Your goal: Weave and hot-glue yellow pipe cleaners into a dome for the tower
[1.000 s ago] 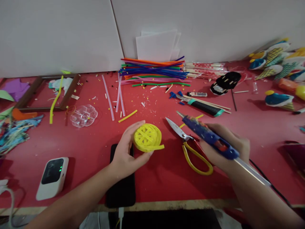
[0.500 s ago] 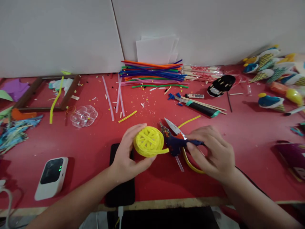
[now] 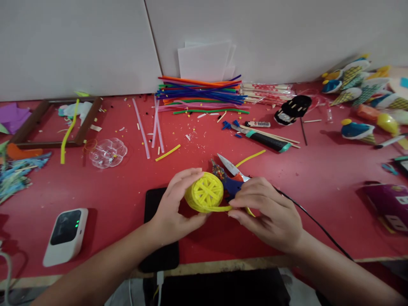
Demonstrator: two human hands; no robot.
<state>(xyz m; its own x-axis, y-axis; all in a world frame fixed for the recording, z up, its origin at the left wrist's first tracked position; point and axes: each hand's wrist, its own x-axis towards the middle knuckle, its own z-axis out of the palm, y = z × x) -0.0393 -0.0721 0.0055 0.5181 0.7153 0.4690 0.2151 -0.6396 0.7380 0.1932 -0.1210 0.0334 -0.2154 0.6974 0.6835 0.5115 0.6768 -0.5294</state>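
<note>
We're gripping the coil point(image 3: 206, 191) in our left hand point(image 3: 176, 205) — our right hand point(image 3: 267, 209) is pinching its tail point(image 3: 220, 208), which is running rightward, roughly parallel to the front edge of the table point(image 3: 111, 191).

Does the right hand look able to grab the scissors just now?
Probably not straight away: the right hand pinches the loose end of the yellow strip, and the blue glue gun seems to lie over part of the scissors, though they are close by.
</note>
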